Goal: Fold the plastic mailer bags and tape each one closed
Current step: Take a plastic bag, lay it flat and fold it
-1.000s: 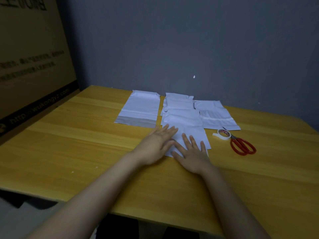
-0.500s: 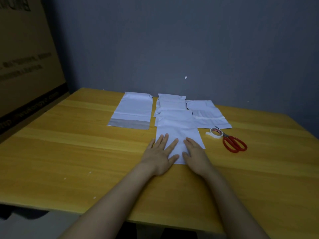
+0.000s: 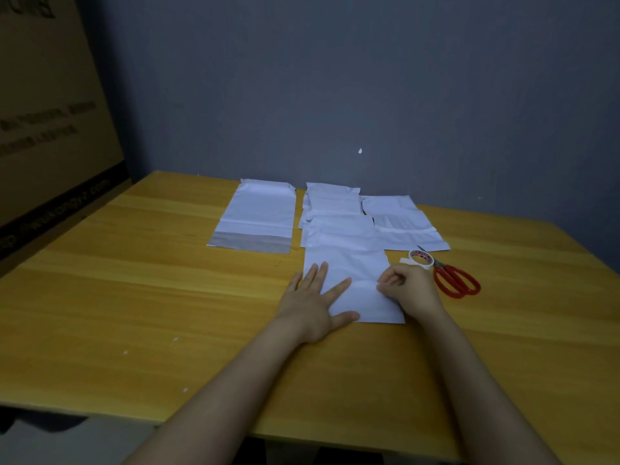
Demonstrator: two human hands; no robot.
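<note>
**Right edge pinched, fold pending**

Your left hand (image 3: pixel 310 308) is pressing flat, fingers spread, on the left half of the front mailer bag (image 3: pixel 349 266). The bag is lying between your hands, long axis running away from you. Your right hand (image 3: pixel 414 290) is pinching its right edge, so the fold is probably going leftward. The tape roll (image 3: pixel 421 258) and scissors (image 3: pixel 456 280) are sitting just right of the bag, nearer your right hand.
</note>
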